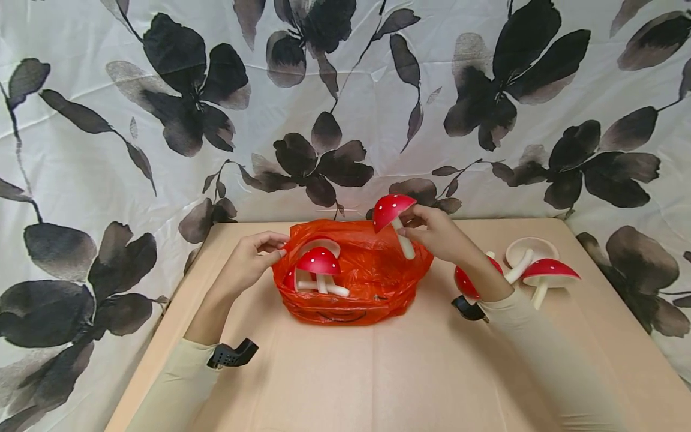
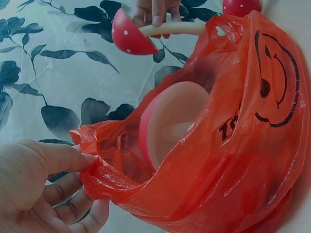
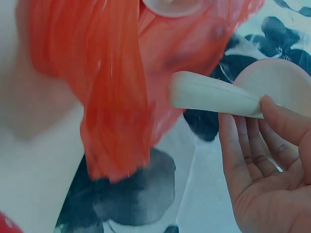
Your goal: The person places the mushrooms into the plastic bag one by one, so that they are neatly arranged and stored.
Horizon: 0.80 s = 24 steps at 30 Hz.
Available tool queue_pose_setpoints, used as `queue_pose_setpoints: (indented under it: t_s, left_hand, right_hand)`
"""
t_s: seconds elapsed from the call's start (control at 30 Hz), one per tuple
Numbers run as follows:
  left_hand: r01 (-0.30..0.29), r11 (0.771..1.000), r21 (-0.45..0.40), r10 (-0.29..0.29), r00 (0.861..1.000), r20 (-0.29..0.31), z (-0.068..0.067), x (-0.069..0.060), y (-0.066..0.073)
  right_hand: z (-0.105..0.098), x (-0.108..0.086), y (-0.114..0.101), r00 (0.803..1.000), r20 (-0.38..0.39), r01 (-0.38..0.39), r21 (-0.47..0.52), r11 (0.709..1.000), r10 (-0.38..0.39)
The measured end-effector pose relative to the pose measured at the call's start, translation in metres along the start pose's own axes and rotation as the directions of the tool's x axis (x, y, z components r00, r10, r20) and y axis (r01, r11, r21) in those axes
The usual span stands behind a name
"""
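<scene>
A red plastic bag (image 1: 356, 306) with a printed smiling face sits on the table, its mouth spread open. Several toy mushrooms (image 1: 320, 262) with red, white-dotted caps and pale stems lie inside it. My left hand (image 1: 249, 264) pinches the bag's left edge between thumb and fingers, as the left wrist view shows close up. Over the bag's right side, my right hand (image 1: 432, 231) holds another toy mushroom (image 1: 392, 213) by its stem (image 3: 214, 93), cap up and tilted left in the head view. The stem's end hangs in front of the bag's far right part.
More toy mushrooms (image 1: 550, 273) lie at the right of the wooden table (image 1: 345, 372), partly hidden behind my right forearm. A floral cloth (image 1: 378, 108) hangs behind the table's back edge. Each wrist wears a black camera band (image 1: 232, 354).
</scene>
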<state>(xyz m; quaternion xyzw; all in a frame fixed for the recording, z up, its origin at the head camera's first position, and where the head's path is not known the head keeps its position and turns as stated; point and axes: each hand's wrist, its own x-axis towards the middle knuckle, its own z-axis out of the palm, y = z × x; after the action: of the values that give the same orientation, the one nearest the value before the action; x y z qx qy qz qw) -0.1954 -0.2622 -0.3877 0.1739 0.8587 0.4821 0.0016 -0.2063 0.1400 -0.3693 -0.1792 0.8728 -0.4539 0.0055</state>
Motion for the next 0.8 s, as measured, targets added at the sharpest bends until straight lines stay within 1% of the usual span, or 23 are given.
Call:
queue_pose_setpoints:
  t_s: [0.2,0.43,0.57,0.67,0.8]
  left_hand:
    - [-0.007,1.000,0.009,0.007,1.000,-0.002,0.000,0.000,0.001]
    - [-0.011,1.000,0.007,0.011,1.000,-0.004,0.001,0.001,0.000]
    - [-0.002,1.000,0.006,0.002,1.000,-0.005,0.001,0.002,-0.001]
    - [0.001,1.000,0.010,-0.001,1.000,-0.006,0.002,0.002,0.000]
    - [0.001,1.000,0.018,-0.001,1.000,-0.005,0.002,0.003,0.001]
  right_hand:
    - [0.021,0.004,0.000,0.999,0.048,0.016,-0.014,1.000,-0.016]
    - [0.042,0.009,0.006,0.995,0.092,0.052,-0.047,0.998,-0.048]
    - [0.050,0.012,0.009,0.988,0.148,0.047,-0.053,0.998,-0.039]
    - [0.056,0.014,0.011,0.980,0.188,0.069,-0.047,0.996,-0.059]
    - [0.063,0.017,0.014,0.974,0.216,0.085,-0.051,0.995,-0.073]
